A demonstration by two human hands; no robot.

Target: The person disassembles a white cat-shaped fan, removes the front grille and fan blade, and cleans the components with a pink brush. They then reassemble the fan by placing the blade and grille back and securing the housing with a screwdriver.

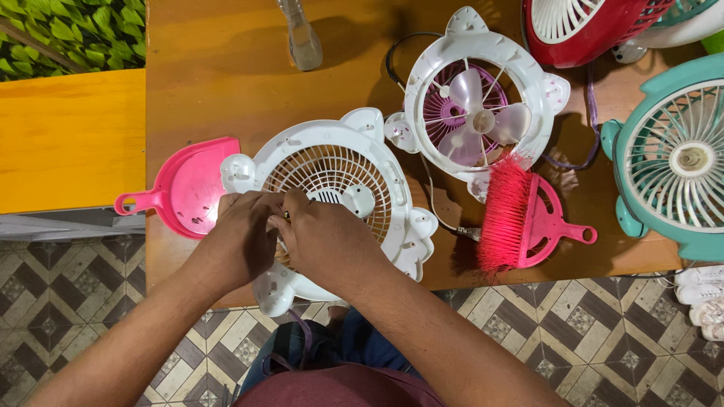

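On the brown table (226, 75), the white fan cover (332, 169) lies under both hands; left hand (237, 241) and right hand (324, 241) curl shut, gripping its grille.

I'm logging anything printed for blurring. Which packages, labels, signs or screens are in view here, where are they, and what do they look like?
None visible: no package, label, sign or screen.
On the wooden table are only fan parts, a pink dustpan, a pink brush and a clear bottle, which shows no label.
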